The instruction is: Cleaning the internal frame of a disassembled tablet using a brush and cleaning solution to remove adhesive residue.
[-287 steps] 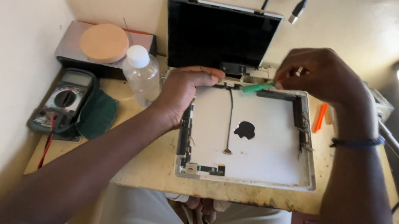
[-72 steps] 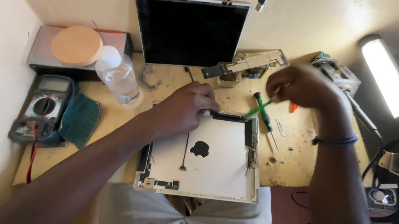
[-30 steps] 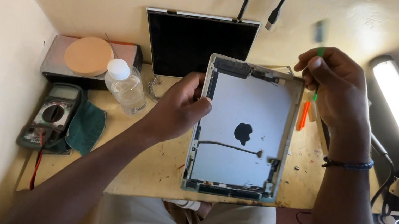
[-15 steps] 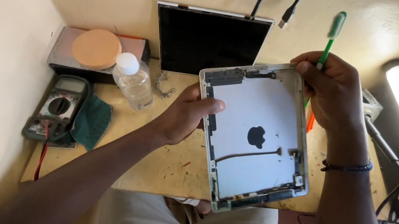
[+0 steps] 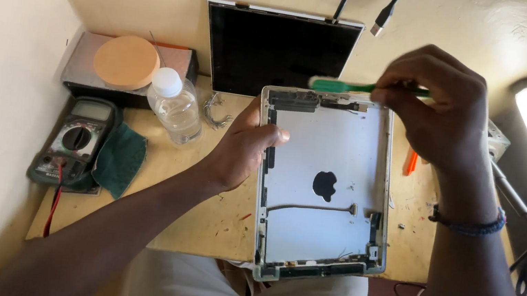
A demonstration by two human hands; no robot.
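Overhead view of a tablet shell (image 5: 324,185) with its screen removed, held above the tabletop (image 5: 197,221) with its open inside facing the camera. The left hand (image 5: 242,148) has its grip clamped on the shell's left edge, thumb over the rim and fingers behind. The right hand (image 5: 436,111) has its grip closed on the handle of a green brush (image 5: 346,86), whose head lies across the shell's top edge, touching or just above the dark strip of parts there; contact cannot be confirmed. Judged from this pose, the step in hand is brushing along the top edge of the shell. The next stroke would call for a steady left hold and a light sweep along the rim, keeping clear of the thin cable (image 5: 310,207) that crosses the lower half. Surroundings: a dark screen panel (image 5: 278,49) leans against the wall behind; a clear plastic bottle (image 5: 174,105), a multimeter (image 5: 73,142) on a green cloth (image 5: 121,158), and a round tan pad (image 5: 127,61) on a flat box stand to the left; an orange tool (image 5: 410,161) lies just right of the shell.
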